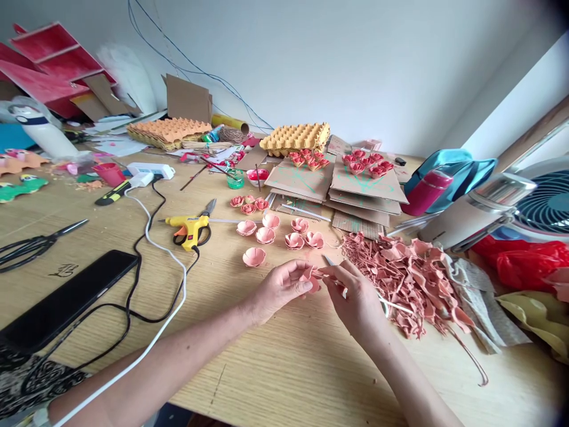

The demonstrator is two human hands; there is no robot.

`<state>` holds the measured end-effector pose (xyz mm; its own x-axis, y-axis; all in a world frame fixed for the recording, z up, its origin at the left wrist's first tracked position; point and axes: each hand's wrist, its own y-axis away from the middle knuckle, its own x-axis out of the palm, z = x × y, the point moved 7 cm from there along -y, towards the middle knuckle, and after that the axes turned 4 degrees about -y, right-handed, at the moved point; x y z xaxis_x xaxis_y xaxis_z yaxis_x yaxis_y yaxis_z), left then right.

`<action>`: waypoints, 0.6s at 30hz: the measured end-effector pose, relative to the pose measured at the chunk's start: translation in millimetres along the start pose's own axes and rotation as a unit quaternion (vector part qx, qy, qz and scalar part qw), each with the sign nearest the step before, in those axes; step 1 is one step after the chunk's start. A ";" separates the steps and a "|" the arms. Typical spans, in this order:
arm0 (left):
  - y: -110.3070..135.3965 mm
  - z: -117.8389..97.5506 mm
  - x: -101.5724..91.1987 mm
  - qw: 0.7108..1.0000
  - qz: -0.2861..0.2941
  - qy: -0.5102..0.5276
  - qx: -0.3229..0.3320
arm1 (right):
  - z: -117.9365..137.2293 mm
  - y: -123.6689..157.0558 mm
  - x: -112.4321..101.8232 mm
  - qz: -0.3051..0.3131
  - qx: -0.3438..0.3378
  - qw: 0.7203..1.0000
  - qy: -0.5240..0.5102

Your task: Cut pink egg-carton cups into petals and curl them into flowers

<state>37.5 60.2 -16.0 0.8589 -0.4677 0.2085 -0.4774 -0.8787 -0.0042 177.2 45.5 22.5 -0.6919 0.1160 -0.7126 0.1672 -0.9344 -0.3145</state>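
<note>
In front of me, my left hand [288,284] is closed, pinching a small pink egg-carton flower cup [313,283] between thumb and fingers. My right hand [355,299] meets it from the right, its fingertips closed on the cup's edge. A pale blade tip shows above the right hand and a white handle [384,305] behind it; these look like scissors tucked in that hand, mostly hidden by it. Just beyond my hands sit several pink flower cups [254,257], some with layered petals [294,240]. Redder flowers [249,208] stand farther back.
Pink carton scraps [409,279] heap right of my hands. On the left lie a yellow glue gun [189,230], cables, a phone [66,296] and black scissors [40,246]. Cardboard sheets [302,181] with red flowers and egg trays [296,139] stand behind. Bottles [475,207] stand right.
</note>
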 end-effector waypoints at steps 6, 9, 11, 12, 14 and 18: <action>0.8 4.8 -1.7 0.999 0.001 0.031 -0.018 | -1.7 0.9 0.3 0.008 0.007 1.000 -0.012; 1.3 7.1 -1.3 0.997 0.005 0.065 -0.037 | -1.0 1.3 0.4 0.008 0.001 1.000 -0.013; 1.2 8.5 -2.0 0.996 0.005 0.081 -0.048 | 0.5 1.0 -0.1 0.003 -0.007 1.000 -0.005; 1.0 8.9 -2.7 0.995 0.004 0.086 -0.052 | 1.1 0.8 -0.2 0.001 -0.010 1.000 -0.002; 0.3 9.3 -4.3 0.995 0.001 0.082 -0.056 | 1.4 0.4 -0.1 -0.001 -0.011 1.000 0.002; -1.3 8.0 -6.1 0.996 -0.001 0.067 -0.053 | 0.2 0.6 1.0 -0.001 -0.004 1.000 -0.002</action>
<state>34.3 63.4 -25.1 0.8313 -0.4425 0.3364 -0.4981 -0.8616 0.0976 176.4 45.0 21.8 -0.6956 0.1160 -0.7090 0.1711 -0.9318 -0.3203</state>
